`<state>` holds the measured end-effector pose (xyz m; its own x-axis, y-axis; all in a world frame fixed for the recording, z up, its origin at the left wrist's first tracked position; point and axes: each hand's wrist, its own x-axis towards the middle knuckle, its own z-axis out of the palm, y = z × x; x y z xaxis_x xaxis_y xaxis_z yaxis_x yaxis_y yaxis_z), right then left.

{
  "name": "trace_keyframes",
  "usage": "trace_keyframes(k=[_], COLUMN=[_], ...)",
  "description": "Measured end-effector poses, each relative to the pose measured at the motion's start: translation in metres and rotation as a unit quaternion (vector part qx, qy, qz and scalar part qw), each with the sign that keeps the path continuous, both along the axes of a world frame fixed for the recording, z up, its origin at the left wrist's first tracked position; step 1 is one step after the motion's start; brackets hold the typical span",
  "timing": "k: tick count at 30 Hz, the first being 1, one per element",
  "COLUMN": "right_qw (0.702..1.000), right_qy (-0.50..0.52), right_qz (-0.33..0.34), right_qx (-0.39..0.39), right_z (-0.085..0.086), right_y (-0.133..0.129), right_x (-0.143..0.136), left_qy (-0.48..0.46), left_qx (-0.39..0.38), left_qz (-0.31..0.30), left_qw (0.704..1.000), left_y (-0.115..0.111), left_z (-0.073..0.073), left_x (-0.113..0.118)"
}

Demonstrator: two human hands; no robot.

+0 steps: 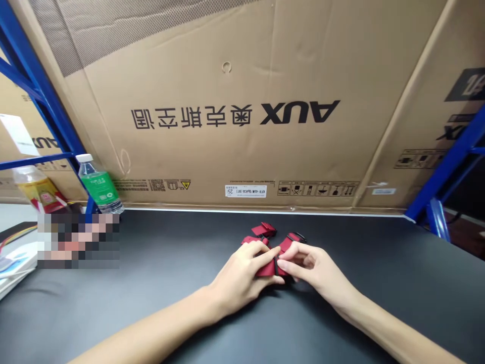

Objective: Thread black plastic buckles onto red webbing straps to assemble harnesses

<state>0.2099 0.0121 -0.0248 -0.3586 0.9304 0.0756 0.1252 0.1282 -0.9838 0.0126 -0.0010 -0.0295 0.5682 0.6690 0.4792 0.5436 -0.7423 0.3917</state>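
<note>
A dark red fabric strap (268, 269) lies bunched on the black tabletop, with black bands or buckles on it. My left hand (244, 270) lies over its left side, fingers closed on the folded fabric. At the strap's right side, my right hand (312, 265) pinches near a narrow black band (276, 266) with thumb and forefinger. Beyond the fingers, a red folded end (264, 229) and a black buckle (299, 236) stick out. The underside of the strap and some fingertips are hidden.
Behind the black table (159, 263) stands a large cardboard box (227, 156) with upside-down printing. A green-labelled water bottle (100, 186) and a yellow-labelled bottle (40, 189) stand at left. Blue metal posts (45, 91) rise at both sides. A pixelated patch hides part of the left.
</note>
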Motion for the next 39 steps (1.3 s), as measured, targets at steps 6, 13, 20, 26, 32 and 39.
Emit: trace_keyframes(k=[6,13,20,26,32,39], right_qw=[1.000,0.999,0.998,0.996,0.995,0.992], right_qy=[0.008,0.008,0.043,0.049,0.081,0.090], right_qz=[0.014,0.038,0.037,0.062,0.041,0.078], right_qx=[0.005,0.003,-0.031,-0.039,-0.040,-0.032], right_z=[0.002,0.003,0.002,0.004,-0.007,0.003], right_y=[0.000,0.000,-0.003,-0.003,0.001,-0.002], right_x=[0.001,0.004,0.000,-0.002,-0.005,-0.004], left_qy=[-0.102,-0.125,-0.153,-0.203,-0.220,-0.205], left_qx=[-0.067,-0.038,-0.065,-0.157,-0.123,-0.122], left_qz=[0.063,0.040,0.001,-0.023,-0.014,-0.008], left_qw=[0.991,0.991,0.986,0.966,0.967,0.971], left_y=[-0.003,-0.002,0.000,0.000,-0.001,-0.001], left_z=[0.005,0.004,0.005,0.007,0.010,0.010], left_x=[0.002,0.000,0.000,0.001,0.003,0.003])
